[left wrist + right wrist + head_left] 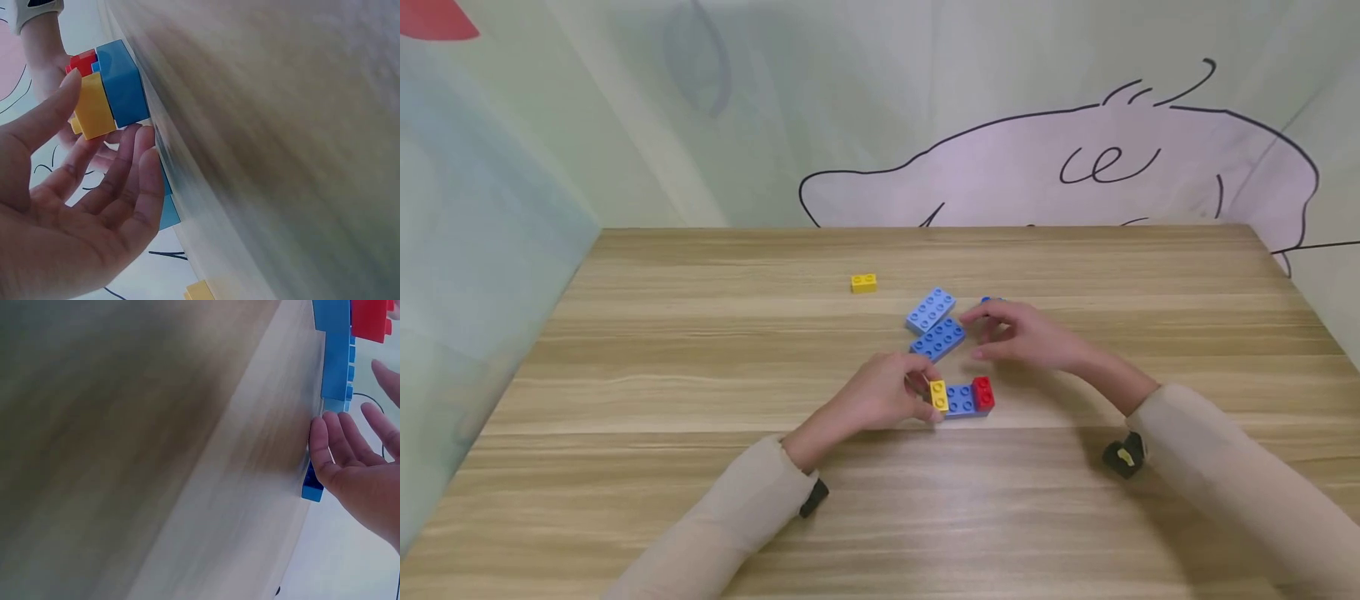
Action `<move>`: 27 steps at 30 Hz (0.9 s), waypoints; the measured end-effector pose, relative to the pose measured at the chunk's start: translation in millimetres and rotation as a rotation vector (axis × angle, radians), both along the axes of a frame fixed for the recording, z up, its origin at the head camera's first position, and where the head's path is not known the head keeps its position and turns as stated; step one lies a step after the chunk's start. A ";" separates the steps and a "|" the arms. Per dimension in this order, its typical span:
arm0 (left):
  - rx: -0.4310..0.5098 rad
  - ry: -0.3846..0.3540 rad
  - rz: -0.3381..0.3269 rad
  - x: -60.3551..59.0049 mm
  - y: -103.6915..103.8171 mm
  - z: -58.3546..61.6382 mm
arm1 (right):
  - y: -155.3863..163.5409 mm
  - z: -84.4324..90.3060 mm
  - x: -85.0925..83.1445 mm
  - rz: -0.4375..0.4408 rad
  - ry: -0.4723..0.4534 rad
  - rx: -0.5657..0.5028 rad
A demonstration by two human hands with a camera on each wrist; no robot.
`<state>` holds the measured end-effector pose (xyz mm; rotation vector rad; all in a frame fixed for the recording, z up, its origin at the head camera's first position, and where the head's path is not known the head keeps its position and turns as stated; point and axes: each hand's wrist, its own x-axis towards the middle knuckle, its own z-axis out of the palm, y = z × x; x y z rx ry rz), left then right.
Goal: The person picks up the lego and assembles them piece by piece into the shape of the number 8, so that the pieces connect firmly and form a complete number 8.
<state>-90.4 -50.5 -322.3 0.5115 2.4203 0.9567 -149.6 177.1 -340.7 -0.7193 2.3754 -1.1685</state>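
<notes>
My left hand (891, 392) pinches the small yellow brick (938, 396) between thumb and forefinger. That brick sits on the left end of a blue brick (961, 400), and a small red brick (983, 393) sits on its right end. Studs show between the two. In the left wrist view, the thumb and forefinger touch opposite sides of the yellow brick (97, 106). My right hand (1026, 337) hovers with relaxed, parted fingers, nothing held, right of a darker blue brick (938, 339). Behind its fingers, another blue brick (992, 299) is mostly hidden.
A light blue brick (931, 310) lies against the back of the darker blue one. Farther back and left lies a loose yellow brick (863, 283). The wooden table (700, 333) runs back to a wall with a cartoon drawing (1075, 167).
</notes>
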 end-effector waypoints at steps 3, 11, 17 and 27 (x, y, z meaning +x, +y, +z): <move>0.003 -0.004 0.000 0.2 0.1 -0.3 | -5.1 -0.2 -3.5 0.000 0.012 0.020; 0.000 -0.009 0.000 -0.2 -0.2 -0.7 | -14.7 -1.8 -9.7 0.012 0.014 0.013; -0.004 -0.014 0.000 -0.5 -0.4 -0.9 | -18.8 -3.2 -11.4 0.021 0.032 0.027; 0.006 -0.025 0.010 -0.1 0.2 -1.2 | -19.7 -4.3 -8.6 0.005 0.074 0.092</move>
